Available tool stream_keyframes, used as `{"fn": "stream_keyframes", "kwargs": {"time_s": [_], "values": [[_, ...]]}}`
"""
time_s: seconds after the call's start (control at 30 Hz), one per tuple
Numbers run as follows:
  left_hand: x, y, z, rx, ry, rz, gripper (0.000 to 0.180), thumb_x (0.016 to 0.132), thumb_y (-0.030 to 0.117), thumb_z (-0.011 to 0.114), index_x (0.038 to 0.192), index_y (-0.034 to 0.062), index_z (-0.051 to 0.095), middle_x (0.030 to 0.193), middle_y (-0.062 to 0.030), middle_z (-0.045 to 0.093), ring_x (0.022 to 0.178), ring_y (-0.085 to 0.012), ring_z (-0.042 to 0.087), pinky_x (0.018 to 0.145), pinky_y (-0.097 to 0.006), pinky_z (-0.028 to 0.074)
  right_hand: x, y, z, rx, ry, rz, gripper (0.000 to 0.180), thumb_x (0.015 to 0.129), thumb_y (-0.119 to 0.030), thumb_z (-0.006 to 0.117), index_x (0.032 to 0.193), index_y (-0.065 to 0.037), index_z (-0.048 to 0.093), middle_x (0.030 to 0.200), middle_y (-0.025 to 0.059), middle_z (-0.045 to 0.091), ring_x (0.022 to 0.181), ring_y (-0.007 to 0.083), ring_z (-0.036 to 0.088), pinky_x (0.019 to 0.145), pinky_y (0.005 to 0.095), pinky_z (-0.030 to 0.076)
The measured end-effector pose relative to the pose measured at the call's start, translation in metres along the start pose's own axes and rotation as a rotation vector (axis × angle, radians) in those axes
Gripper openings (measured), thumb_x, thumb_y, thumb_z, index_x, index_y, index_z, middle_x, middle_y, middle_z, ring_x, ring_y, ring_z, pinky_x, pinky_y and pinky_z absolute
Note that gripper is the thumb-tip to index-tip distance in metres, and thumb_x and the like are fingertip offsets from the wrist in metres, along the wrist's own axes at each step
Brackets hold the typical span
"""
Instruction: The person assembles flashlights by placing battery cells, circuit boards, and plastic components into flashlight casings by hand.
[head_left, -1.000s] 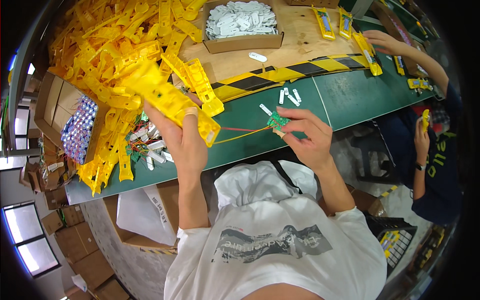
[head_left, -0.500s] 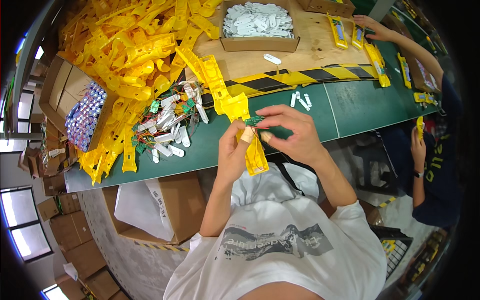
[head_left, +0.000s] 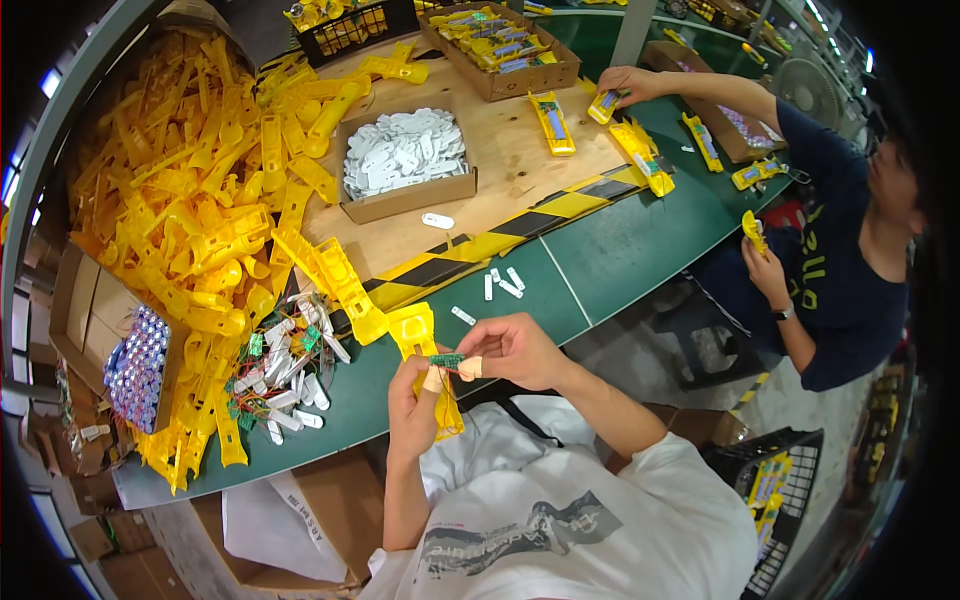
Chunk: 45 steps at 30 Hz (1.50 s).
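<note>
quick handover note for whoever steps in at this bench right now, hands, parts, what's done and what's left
Left hand: grips a yellow plastic housing, upright over the table edge.
Right hand: pinches a small green circuit board and holds it against the housing.
Parts: wired boards with white pieces lie to the left on the green table; a heap of empty yellow housings lies behind them; a cardboard box of white tabs sits on the wooden board; a few loose white pieces lie ahead.
Done: board brought to the housing.
Left: the board does not look seated yet; many housings remain empty.
</note>
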<state>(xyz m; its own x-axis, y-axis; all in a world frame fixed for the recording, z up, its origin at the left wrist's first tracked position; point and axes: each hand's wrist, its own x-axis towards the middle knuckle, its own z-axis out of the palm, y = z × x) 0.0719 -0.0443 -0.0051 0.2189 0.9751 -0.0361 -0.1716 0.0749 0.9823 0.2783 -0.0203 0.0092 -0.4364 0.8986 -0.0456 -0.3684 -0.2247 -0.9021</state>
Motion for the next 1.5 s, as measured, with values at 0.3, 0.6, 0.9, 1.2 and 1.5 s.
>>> {"fn": "stream_keyframes", "kwargs": {"time_s": [0.3,0.6,0.9,1.2,1.5], "values": [[0.009,0.009,0.017,0.374,0.051,0.235,0.016,0.099,0.016,0.058,0.099,0.0011,0.062,0.095,-0.0143,0.061,0.088,-0.0265,0.061,0.081,-0.034,0.047,-0.001,-0.008,-0.005,-0.076,0.107,-0.050,0.018,0.089,-0.001,0.071,0.105,0.006,0.068,0.093,0.0098,0.073,0.084,0.0131,0.071,0.076,0.0240,0.056],[0.005,0.009,0.007,0.271,0.026,0.048,0.008,0.095,0.009,0.060,0.098,0.0018,0.060,0.089,-0.0119,0.060,0.083,-0.0239,0.059,0.076,-0.032,0.046,0.002,-0.006,-0.001,-0.221,0.095,-0.070,0.015,0.089,-0.002,0.072,0.103,0.002,0.068,0.092,0.0048,0.071,0.084,0.0090,0.067,0.077,0.0221,0.054],[0.002,0.023,0.017,0.034,-0.007,0.069,0.065,0.103,0.012,0.044,0.157,0.0077,0.008,0.137,-0.0183,0.048,0.111,-0.0211,0.055,0.093,-0.033,0.044,0.010,0.002,0.004,-0.134,0.157,-0.025,0.015,0.087,0.000,0.072,0.100,0.005,0.067,0.094,0.0074,0.071,0.083,0.0106,0.069,0.077,0.0232,0.055],[0.005,0.024,0.016,-0.123,-0.014,-0.078,0.057,0.104,0.025,0.033,0.157,0.0112,0.017,0.139,-0.0137,0.049,0.117,-0.0197,0.055,0.095,-0.035,0.046,0.015,0.001,0.002,-0.072,0.131,-0.073,0.013,0.087,0.000,0.073,0.098,0.005,0.067,0.091,0.0073,0.070,0.083,0.0112,0.069,0.076,0.0241,0.056],[0.010,0.010,0.021,-0.063,0.037,0.099,0.055,0.103,0.021,0.032,0.156,0.0069,0.021,0.146,-0.0143,0.044,0.126,-0.0219,0.051,0.104,-0.036,0.041,0.016,0.003,0.010,-0.122,0.218,-0.119,0.012,0.088,-0.002,0.073,0.097,0.004,0.068,0.090,0.0068,0.071,0.080,0.0095,0.068,0.073,0.0224,0.056]]}}
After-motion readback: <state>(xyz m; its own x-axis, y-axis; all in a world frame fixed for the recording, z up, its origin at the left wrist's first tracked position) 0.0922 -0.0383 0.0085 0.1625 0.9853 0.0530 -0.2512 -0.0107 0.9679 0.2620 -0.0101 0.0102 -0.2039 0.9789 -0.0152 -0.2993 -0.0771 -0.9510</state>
